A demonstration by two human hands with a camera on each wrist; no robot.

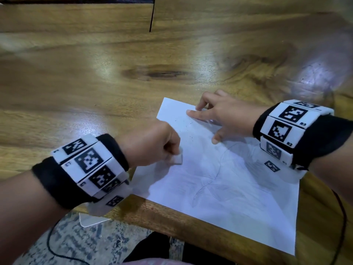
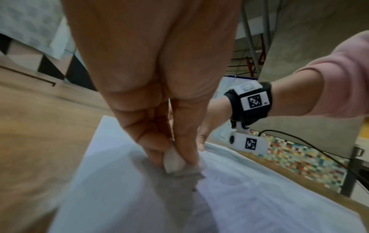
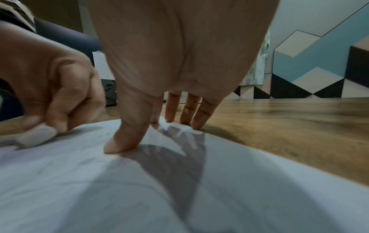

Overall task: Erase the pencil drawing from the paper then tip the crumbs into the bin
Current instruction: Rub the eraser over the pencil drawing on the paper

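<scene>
A white sheet of paper (image 1: 229, 188) lies flat on the wooden bench (image 1: 95, 83), turned askew, its near corner reaching to the bench's near edge and its right side close to the right edge. Faint grey pencil lines (image 1: 206, 184) curve across the middle of the sheet, a pale long-leaf or petal shape, smudged and partly faded; the exact figure cannot be made out. Small dark crumbs (image 1: 188, 129) are scattered on the paper's far part, between the two hands.

The left hand (image 1: 152, 144) is fisted, its grip pinching a small white eraser (image 1: 176, 158) between thumb and curled fingers; the eraser's rounded, worn end touches the paper near its left edge. In the left wrist view the eraser (image 2: 173, 162) shows as a pale, blunt block squeezed between fingertips, set down on the sheet with a grey shadow under it.

The right hand (image 1: 225, 115) is spread, its fingers straight and pressing down on the far corner of the paper; the thumb (image 3: 123, 138) is planted flat on the sheet and the other fingertips (image 3: 171, 116) stand along the paper's far edge, the outermost one right at the bare wood.

Both wrists wear black bands with white blocks of black-and-white square markers (image 1: 91, 161). A thin black cable (image 1: 342, 217) hangs by the bench's right edge.
</scene>
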